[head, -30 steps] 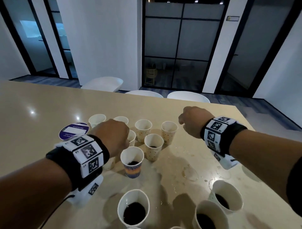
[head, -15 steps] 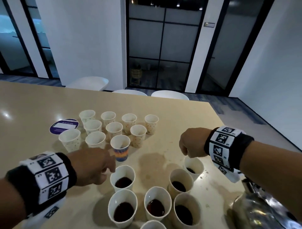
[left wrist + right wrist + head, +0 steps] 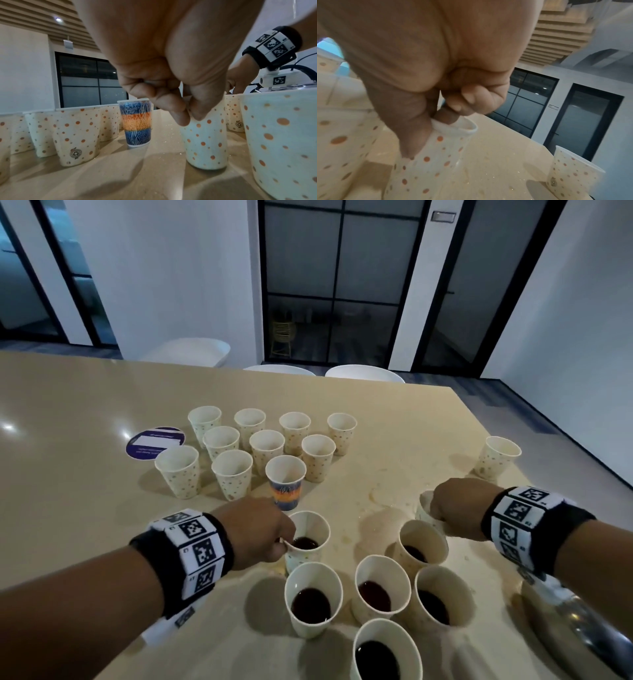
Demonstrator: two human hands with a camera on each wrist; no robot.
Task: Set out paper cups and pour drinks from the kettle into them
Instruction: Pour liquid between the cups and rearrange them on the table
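Observation:
My left hand (image 3: 284, 542) pinches the near rim of a dotted paper cup (image 3: 310, 529) that holds dark drink. The left wrist view shows the thumb and a finger of that hand (image 3: 188, 119) closed on that cup's (image 3: 204, 142) rim. My right hand (image 3: 433, 510) pinches the rim of another dotted cup (image 3: 423, 505), mostly hidden under it. In the right wrist view this hand (image 3: 436, 120) has its thumb outside and a fingertip inside the cup (image 3: 436, 155). Several more filled cups (image 3: 313, 597) stand close in front. The steel kettle (image 3: 582, 628) is at the lower right.
Several dotted cups (image 3: 233, 474) and a blue-orange cup (image 3: 286, 481) cluster at the back of the beige table (image 3: 85, 508), beside a purple round coaster (image 3: 156, 443). One dotted cup (image 3: 498, 455) stands alone near the right edge. Wet patches lie mid-table.
Both hands have come back from the far cups to the filled ones in front. Each has dropped onto a cup rim and taken hold of it.

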